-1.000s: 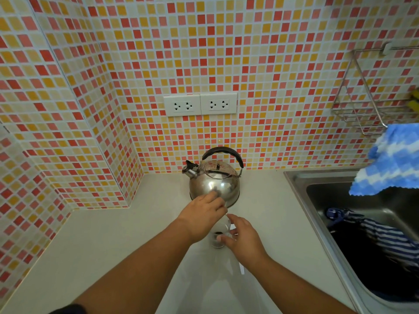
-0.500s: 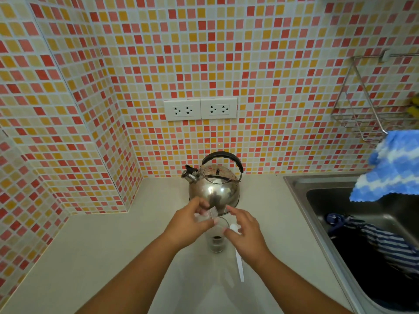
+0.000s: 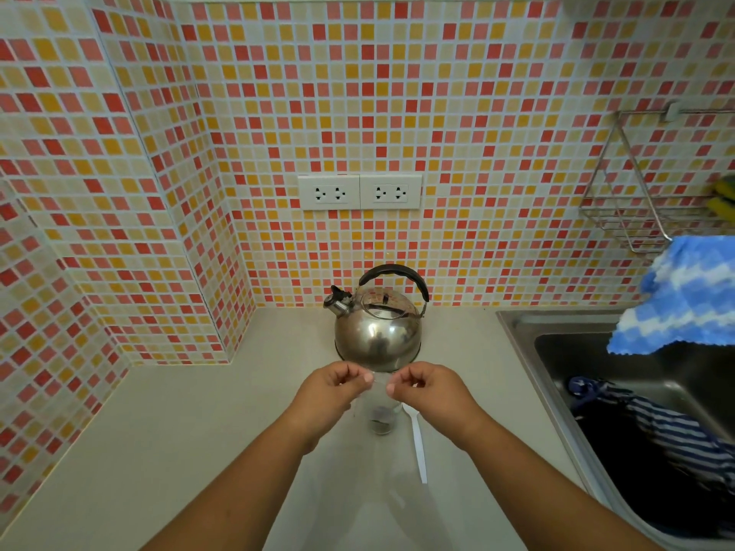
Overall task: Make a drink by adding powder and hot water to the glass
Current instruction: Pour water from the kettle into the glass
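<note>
A clear glass (image 3: 381,419) stands on the pale counter with a little dark powder at its bottom. Just above its rim, my left hand (image 3: 332,385) and my right hand (image 3: 427,385) each pinch one end of a small clear sachet (image 3: 380,381), holding it stretched between them. A steel kettle (image 3: 378,332) with a black handle stands right behind the glass, spout to the left. A white plastic spoon (image 3: 417,443) lies on the counter to the right of the glass.
A steel sink (image 3: 596,375) with dark striped cloth inside is on the right. A blue and white cloth (image 3: 688,300) hangs over it below a wire rack (image 3: 636,216). The tiled wall carries two sockets (image 3: 360,191). A tiled corner juts out at left.
My left hand came off the kettle's front. Both hands rose from the glass and now hold the small sachet between them above the rim. The camera tilted up a little.
</note>
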